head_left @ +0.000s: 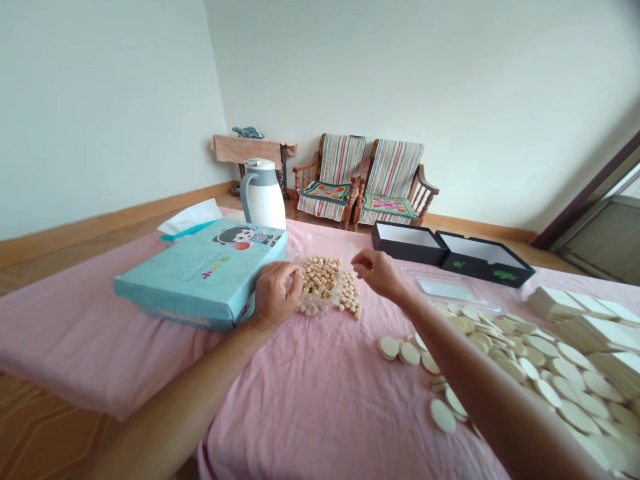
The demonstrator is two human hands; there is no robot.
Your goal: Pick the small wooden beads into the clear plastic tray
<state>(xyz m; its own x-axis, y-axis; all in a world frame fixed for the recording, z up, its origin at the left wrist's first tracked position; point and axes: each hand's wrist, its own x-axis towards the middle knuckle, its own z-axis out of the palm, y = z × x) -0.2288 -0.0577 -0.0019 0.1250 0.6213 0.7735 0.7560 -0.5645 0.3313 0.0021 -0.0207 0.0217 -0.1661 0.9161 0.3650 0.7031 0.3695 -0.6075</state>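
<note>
A clear plastic box [336, 301] filled with small, pale wooden beads [320, 277] stands in the middle of the table. More loose beads [350, 293] lie against its right side. My left hand [277, 293] is closed at the box's left edge, thumb near the curled index finger; whatever its fingers hold is hidden. Just right of the box and slightly above the cloth, my right hand [377, 270] has its fingertips pinched together. Anything between them is too small to make out. Beside my left hand lies a light blue cardboard box [200, 267] with a cartoon figure.
Round wooden discs [545, 373] are heaped at right, near stacked pale square pieces [595, 327]. Behind them are a clear plastic lid [450, 290] and two black open boxes [480, 263]. A white jug [265, 200] stands behind the blue box. Pink cloth [310, 400] covers the table.
</note>
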